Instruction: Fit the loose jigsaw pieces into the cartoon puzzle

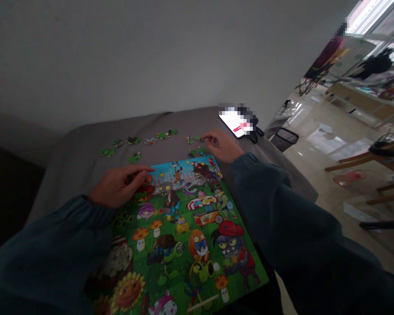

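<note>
At the far edge of the jigsaw puzzle (pixel 180 227), the right hand (pixel 222 145) pinches its fingertips (pixel 207 139) closed on a small loose piece (pixel 200 140). The left hand (pixel 118 187) is released, with its fingers (pixel 141 171) extended and lying across the puzzle's upper left edge. Nothing shows held in that hand, though the area beneath the palm is hidden.

Further loose green puzzle pieces (pixel 134 140) lie in a scattered row beyond the puzzle, with the nearest group (pixel 197 152) just beside its top edge. All of them rest on a grey fabric surface (pixel 75 175). The right hand is directly above the puzzle's top right corner, and no object stands between the fingers and the nearby pieces.

A smartphone (pixel 236 123) with a lit, partly pixelated screen lies near the far edge of the fabric, to the right of the right hand, with a black cable (pixel 254 133) beside it. A white wall (pixel 118 57) closes off the far side. Open fabric extends to the left of the pieces. On the right, the surface ends above a tiled floor (pixel 325 148), where a mesh wastebasket (pixel 284 138) and a wooden chair (pixel 377 164) stand well apart from the hands.
</note>
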### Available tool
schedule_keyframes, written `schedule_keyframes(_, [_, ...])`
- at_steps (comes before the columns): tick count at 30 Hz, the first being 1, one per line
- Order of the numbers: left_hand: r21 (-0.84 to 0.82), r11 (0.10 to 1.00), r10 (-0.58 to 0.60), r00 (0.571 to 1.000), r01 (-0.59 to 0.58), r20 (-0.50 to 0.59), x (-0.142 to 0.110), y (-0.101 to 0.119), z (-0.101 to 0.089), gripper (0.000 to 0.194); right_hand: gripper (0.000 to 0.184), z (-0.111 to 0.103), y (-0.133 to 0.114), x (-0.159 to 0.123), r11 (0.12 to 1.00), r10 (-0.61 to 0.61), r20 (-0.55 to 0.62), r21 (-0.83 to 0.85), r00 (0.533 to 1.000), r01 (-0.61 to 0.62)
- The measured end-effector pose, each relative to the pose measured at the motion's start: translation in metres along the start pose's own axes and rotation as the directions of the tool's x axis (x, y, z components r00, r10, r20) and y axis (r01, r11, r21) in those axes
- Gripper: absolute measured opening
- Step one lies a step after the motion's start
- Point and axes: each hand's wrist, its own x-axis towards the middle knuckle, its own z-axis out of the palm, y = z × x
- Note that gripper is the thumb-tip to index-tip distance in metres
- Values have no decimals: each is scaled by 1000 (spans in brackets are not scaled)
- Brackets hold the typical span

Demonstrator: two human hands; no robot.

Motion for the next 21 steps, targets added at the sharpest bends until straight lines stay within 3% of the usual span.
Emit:
schedule_keyframes(6, [-14,1000,7,1000,-7,0,0,-1,1,48,23,11,15,4,995,54,210,-96,976,-35])
schedule_keyframes(9, [-24,1000,17,1000,-17,-1,0,0,0,49,18,10,17,4,997,52,252,-66,966,-37])
schedule_keyframes(12, [-23,1000,19,1000,-19,-11,-1,0,-1,48,16,10,15,6,995,86,246,35,965,-98])
schedule_keyframes(16, [-6,1000,13,1000,-13,-27,-1,2,0,47,14,1,-2,4,911,138,252,347,958,-223])
schedule_keyframes(19, [-16,1000,8,1000,-8,-19,-1,3,1,48,18,-15,-28,-2,803,2,296,569,955,-178])
schedule_keyframes(21, [-35,999,11,1000,-11,-9,-1,2,1,48,21,-27,-43,-7,769,-154,425,619,892,-162])
